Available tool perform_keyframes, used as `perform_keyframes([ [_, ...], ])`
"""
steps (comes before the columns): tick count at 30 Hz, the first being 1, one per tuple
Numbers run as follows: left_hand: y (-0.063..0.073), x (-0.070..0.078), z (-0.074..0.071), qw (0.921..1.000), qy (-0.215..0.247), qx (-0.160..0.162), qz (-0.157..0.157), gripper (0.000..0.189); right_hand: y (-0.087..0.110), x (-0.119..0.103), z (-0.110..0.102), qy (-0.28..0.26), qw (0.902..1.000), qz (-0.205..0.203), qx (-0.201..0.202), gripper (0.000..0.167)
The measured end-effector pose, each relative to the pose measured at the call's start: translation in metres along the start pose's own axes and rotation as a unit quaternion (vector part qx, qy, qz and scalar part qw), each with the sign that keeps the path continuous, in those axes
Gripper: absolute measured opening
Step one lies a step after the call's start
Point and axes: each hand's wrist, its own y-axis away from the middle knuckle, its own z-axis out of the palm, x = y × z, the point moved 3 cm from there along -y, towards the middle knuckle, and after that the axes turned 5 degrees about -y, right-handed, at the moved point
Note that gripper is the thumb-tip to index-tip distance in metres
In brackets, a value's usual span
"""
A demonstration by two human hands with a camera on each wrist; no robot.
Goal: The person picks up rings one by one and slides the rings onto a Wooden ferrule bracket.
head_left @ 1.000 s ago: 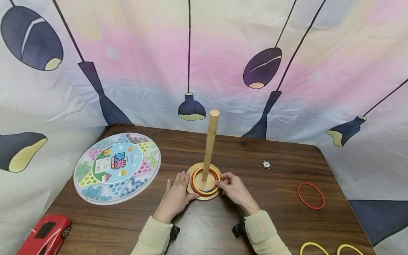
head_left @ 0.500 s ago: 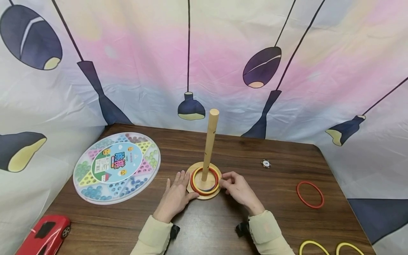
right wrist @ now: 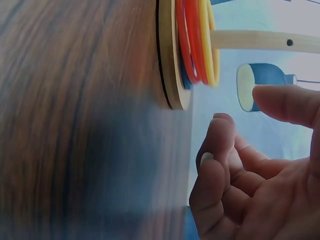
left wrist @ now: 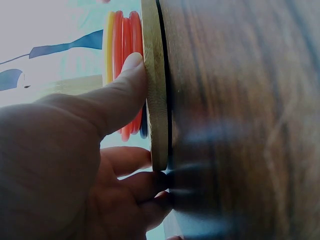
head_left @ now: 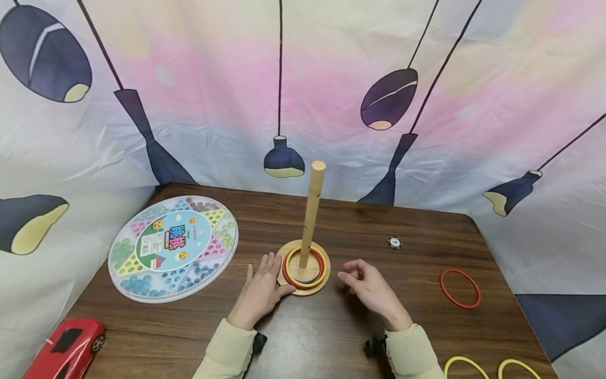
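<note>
An upright wooden post (head_left: pixel 311 210) rises from a round wooden base (left wrist: pixel 156 100) on the table. Red rings (left wrist: pixel 125 30) and a yellow ring (left wrist: pixel 108 45) are stacked around its foot, with a dark blue ring (right wrist: pixel 185 80) lowest. My left hand (head_left: pixel 259 296) rests at the base's left and front, fingers extended along the edge and thumb on the base beside the rings. To the right of the base, my right hand (head_left: pixel 373 290) hovers apart from the stack, fingers loosely bent, thumb away from the fingertips, nothing between them.
A red ring (head_left: pixel 442 284) lies at the right, and two yellow rings (head_left: pixel 466 360) show at the lower right edge. A poker chip (head_left: pixel 394 242) sits behind. On the left are a round Chinese checkers box (head_left: pixel 174 242) and a red toy car (head_left: pixel 71 347). A printed cloth (head_left: pixel 331 105) hangs behind.
My right hand has let go of the yellow ring on the stack and moved right, away from the base. My left hand has stayed in place.
</note>
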Motion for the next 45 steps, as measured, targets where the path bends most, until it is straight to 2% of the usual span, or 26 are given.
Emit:
perform_keyframes([
  [5, 0.000, 0.000, 0.000, 1.0000, -0.001, 0.000, 0.000, 0.082, 0.013, 0.001, -0.011, 0.015, 0.9999, 0.004, 0.004, 0.037],
  [11, 0.000, 0.001, 0.000, 1.0000, 0.000, -0.004, -0.003, 0.081, 0.032, 0.007, -0.024, 0.074, 0.9970, 0.020, 0.011, 0.038],
  [20, 0.000, 0.001, 0.000, 1.0000, 0.003, -0.003, -0.003, 0.081, 0.068, 0.034, -0.047, 0.140, 0.9883, 0.059, -0.008, 0.033],
  [24, 0.001, 0.000, 0.000, 1.0000, 0.006, -0.002, -0.001, 0.081, 0.079, 0.047, -0.056, 0.183, 0.9794, 0.081, -0.030, 0.036],
  [31, 0.000, -0.001, 0.001, 1.0000, 0.003, -0.001, 0.000, 0.082, 0.089, 0.066, -0.061, 0.230, 0.9631, 0.090, -0.108, 0.042],
  [39, 0.000, 0.000, 0.002, 1.0000, -0.002, -0.005, -0.003, 0.082, 0.097, 0.076, -0.063, 0.236, 0.9589, 0.041, -0.153, 0.042],
  [45, 0.000, 0.000, 0.002, 1.0000, 0.004, -0.006, -0.005, 0.082, 0.098, 0.080, -0.060, 0.233, 0.9587, 0.053, -0.154, 0.038],
])
